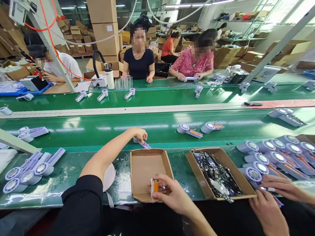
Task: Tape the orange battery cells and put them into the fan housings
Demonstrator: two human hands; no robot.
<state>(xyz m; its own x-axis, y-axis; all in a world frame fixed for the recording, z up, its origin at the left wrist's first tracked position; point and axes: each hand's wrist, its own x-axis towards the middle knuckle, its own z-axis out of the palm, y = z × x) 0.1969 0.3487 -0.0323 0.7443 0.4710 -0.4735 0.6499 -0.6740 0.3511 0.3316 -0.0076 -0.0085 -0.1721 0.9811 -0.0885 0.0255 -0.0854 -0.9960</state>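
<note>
My left hand (140,134) reaches across to the near edge of the green conveyor belt. Its fingers are closed on a small handheld fan (145,145), whose lilac handle shows below them; the hand hides most of its round head. Nearer to me, my right hand (172,193) pinches an orange cylindrical battery (155,185) with a white strip along its side. That battery is above the front end of a shallow cardboard tray (147,151).
Right of the tray, a cardboard box (192,163) holds dark circuit boards. Several fans (275,157) stand farther right, by a co-worker's hands (269,203). More fans (28,172) lie at left. On the conveyor belt (113,128) rest other fans (189,130). People sit opposite.
</note>
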